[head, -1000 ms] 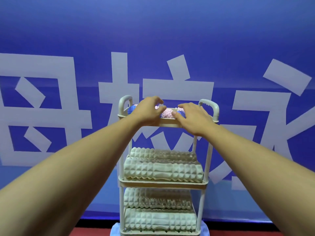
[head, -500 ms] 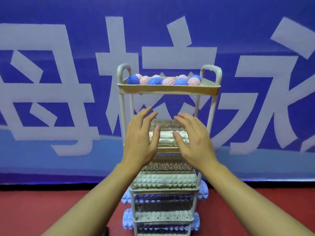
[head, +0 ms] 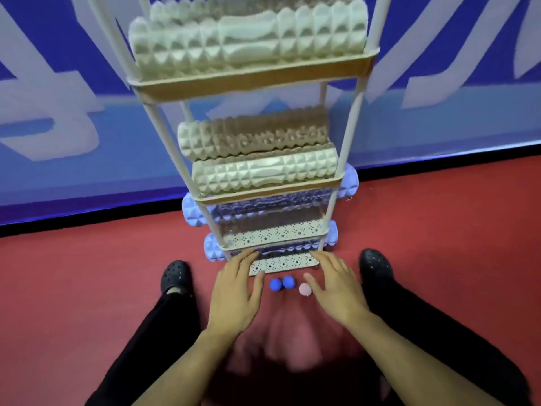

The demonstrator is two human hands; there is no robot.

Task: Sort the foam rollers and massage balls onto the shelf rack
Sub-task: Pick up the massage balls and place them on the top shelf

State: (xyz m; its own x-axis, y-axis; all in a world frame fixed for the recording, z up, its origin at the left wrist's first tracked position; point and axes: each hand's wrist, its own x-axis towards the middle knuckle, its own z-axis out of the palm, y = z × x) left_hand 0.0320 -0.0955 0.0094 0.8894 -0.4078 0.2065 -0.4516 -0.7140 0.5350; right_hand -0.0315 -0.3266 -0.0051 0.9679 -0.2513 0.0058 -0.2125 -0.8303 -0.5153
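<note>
Red floor point(head: 87, 288); foam rollers point(head: 263, 174) lie crosswise on shelf rack point(head: 251, 83).

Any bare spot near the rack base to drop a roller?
Bare red floor right of the rack, and left of the left shoe. Crowded in front: three massage balls between left hand and right hand.

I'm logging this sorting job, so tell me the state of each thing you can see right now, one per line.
left hand: open, fingers spread, holding nothing
right hand: open, reaching down by the pink ball
blue balls: two, loose on the floor
pink ball: loose on the floor
shelf rack: upright
cream rollers: lying on the upper shelves
blue rollers: on the lower shelves, ends sticking out
</note>
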